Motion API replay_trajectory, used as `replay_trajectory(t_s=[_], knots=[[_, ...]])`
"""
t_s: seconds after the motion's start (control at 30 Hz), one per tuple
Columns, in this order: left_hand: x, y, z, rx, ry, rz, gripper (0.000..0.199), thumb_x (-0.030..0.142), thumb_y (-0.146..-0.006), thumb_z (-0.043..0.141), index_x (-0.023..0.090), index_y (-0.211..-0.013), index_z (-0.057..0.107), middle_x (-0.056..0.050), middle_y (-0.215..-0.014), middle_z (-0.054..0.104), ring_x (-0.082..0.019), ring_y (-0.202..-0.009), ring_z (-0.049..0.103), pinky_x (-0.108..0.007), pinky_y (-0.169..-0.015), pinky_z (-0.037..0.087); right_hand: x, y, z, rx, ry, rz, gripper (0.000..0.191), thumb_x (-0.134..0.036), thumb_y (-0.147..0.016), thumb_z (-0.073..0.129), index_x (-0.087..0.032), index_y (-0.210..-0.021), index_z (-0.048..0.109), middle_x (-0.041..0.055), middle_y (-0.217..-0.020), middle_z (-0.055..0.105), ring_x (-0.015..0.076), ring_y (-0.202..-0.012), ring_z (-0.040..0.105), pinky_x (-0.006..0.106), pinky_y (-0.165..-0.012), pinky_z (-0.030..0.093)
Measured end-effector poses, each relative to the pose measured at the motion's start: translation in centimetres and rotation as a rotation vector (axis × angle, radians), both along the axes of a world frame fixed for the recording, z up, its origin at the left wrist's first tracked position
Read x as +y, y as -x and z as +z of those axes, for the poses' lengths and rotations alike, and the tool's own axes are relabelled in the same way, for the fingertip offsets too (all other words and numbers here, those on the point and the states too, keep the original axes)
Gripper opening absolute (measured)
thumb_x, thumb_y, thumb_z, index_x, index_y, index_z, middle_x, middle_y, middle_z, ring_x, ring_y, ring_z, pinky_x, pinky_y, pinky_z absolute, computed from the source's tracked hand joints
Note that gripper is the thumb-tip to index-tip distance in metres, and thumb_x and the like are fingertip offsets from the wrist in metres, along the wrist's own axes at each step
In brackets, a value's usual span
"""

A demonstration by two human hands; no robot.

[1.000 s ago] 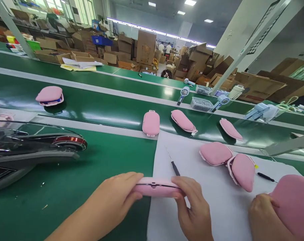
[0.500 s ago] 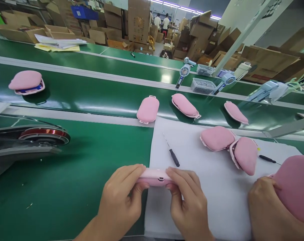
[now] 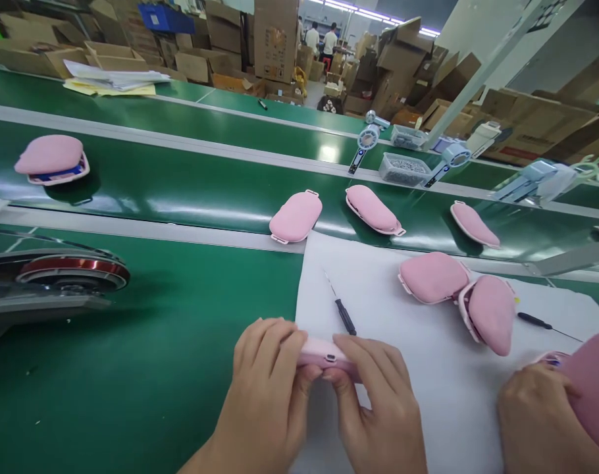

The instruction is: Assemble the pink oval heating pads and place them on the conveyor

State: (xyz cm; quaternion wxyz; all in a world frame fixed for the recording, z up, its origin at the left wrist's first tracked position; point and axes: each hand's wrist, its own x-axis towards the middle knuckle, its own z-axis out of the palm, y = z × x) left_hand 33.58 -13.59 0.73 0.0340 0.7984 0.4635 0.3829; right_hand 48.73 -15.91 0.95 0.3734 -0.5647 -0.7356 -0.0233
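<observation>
Between my two hands is a pink padded case [image 3: 324, 355] with rounded ends, held edge-on so that a small port faces me. My left hand [image 3: 267, 382] pinches its left end, fingers over the top and thumb below. On the other end my right hand [image 3: 381, 388] grips in the same way, and the two thumbs nearly meet underneath. Just beyond the case a black-handled screwdriver [image 3: 345, 316] lies on the white sheet [image 3: 378, 289]. Further right on the sheet rest two similar pink cases [image 3: 434, 276], one with its shells gaping.
At the right edge a co-worker's hand [image 3: 541, 415] holds another pink piece [image 3: 598, 388]. A second screwdriver [image 3: 534, 320] lies nearby. Several pink cases [image 3: 295, 216] sit along the green belt [image 3: 181, 187]. A wheeled device [image 3: 72, 273] stands at left; handheld fans [image 3: 366, 138] are beyond.
My left hand has shifted right along the case, and its thumb is now close to the right thumb. A pink case on the belt has moved and turned. The co-worker's pink piece has lowered.
</observation>
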Motion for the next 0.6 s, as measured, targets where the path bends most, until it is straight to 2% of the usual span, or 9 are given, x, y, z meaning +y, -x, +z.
replay_trajectory(t_s=[0.13,0.23,0.37,0.5,0.6], knots=[[0.3,-0.7,-0.2,-0.165,0.049,-0.031,0.017,0.005,-0.083,0.044,0.017,-0.091,0.054,-0.003,-0.089,0.061,-0.017,-0.082,0.049,-0.035,-0.077,0.032,-0.8,0.4,-0.8,-0.004,-0.049,-0.055,0.02,-0.011,-0.09,0.05,-0.012,-0.108,0.058,0.0075,-0.099,0.063,0.0191,-0.091,0.053,0.032,-0.08,0.04],[0.6,-0.7,-0.4,-0.212,0.083,-0.043,0.016,0.005,-0.082,0.045,0.018,-0.089,0.052,-0.002,-0.088,0.061,-0.016,-0.081,0.049,-0.034,-0.076,0.032,-0.9,1.4,-0.9,-0.001,-0.046,-0.127,0.021,-0.007,-0.087,0.051,-0.013,-0.106,0.06,0.0071,-0.096,0.064,0.0195,-0.089,0.054,0.034,-0.081,0.039],[0.9,-0.4,-0.4,-0.214,0.096,-0.05,0.016,0.005,-0.082,0.046,0.018,-0.089,0.051,-0.001,-0.086,0.061,-0.016,-0.08,0.049,-0.034,-0.075,0.032,-0.5,1.9,-0.4,-0.03,0.003,-0.143,0.024,-0.005,-0.086,0.047,-0.016,-0.104,0.059,0.0052,-0.094,0.065,0.0201,-0.087,0.052,0.036,-0.08,0.036],[0.5,0.3,0.0,-0.139,0.115,-0.1,0.015,0.008,-0.085,0.045,0.015,-0.096,0.052,-0.004,-0.092,0.058,-0.018,-0.084,0.047,-0.034,-0.077,0.03,-0.3,0.9,0.6,-0.12,0.117,-0.057,0.022,-0.007,-0.088,0.045,-0.019,-0.104,0.056,0.0041,-0.097,0.061,0.0211,-0.088,0.048,0.034,-0.077,0.033],[0.1,0.6,0.1,-0.069,0.107,-0.12,0.019,0.011,-0.087,0.045,0.013,-0.106,0.051,-0.007,-0.1,0.056,-0.02,-0.091,0.046,-0.035,-0.081,0.03,-0.7,-0.1,0.9,-0.147,0.146,0.004,0.03,-0.011,-0.091,0.045,-0.016,-0.12,0.05,0.0072,-0.114,0.055,0.0217,-0.104,0.046,0.034,-0.087,0.032]])
